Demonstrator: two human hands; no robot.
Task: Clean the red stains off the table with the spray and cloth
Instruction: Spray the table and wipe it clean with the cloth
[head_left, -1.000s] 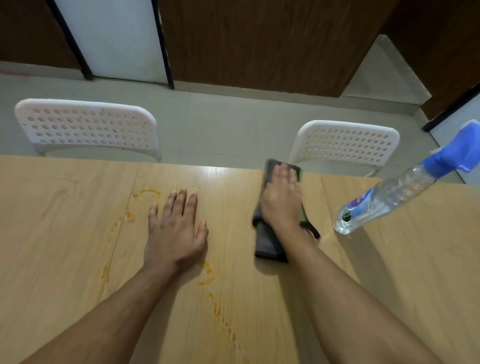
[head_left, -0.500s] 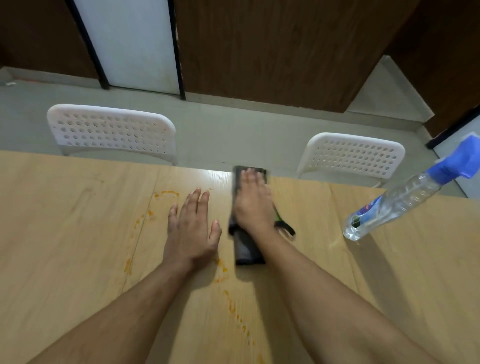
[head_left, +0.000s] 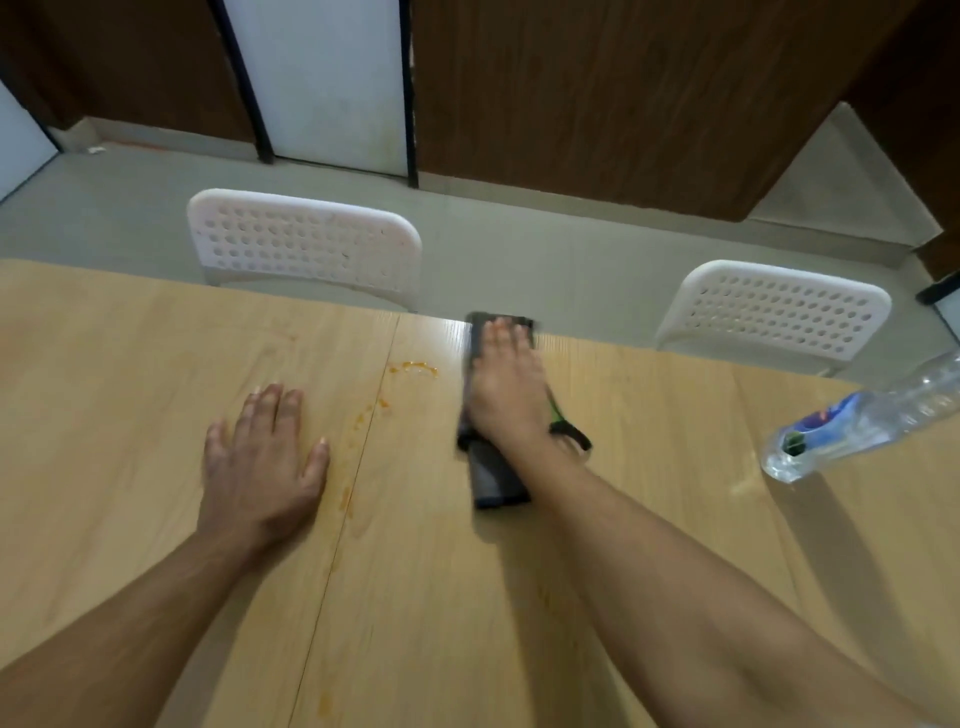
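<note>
My right hand (head_left: 506, 387) presses flat on a dark folded cloth (head_left: 496, 480) with a green-and-black loop at its side. The cloth lies lengthwise and its far end reaches the back edge of the wooden table (head_left: 130, 374). My left hand (head_left: 265, 462) rests palm down, fingers apart, left of the table seam and holds nothing. Orange-red stains show as a ring (head_left: 413, 368) near the back edge, smears (head_left: 345, 496) along the seam beside my left thumb, and a spot (head_left: 324, 701) close to me. The clear spray bottle (head_left: 857, 423) leans tilted at the right, its head out of frame.
Two white perforated chairs (head_left: 306, 244) (head_left: 774, 312) stand behind the table's back edge. Beyond them are a grey floor and a brown wall with a white panel. Bare tabletop stretches left of my left hand and between the cloth and the bottle.
My right hand has slid the cloth left toward the seam and up to the back edge. My left hand has moved left across the seam. The stain trail right of the seam has faded.
</note>
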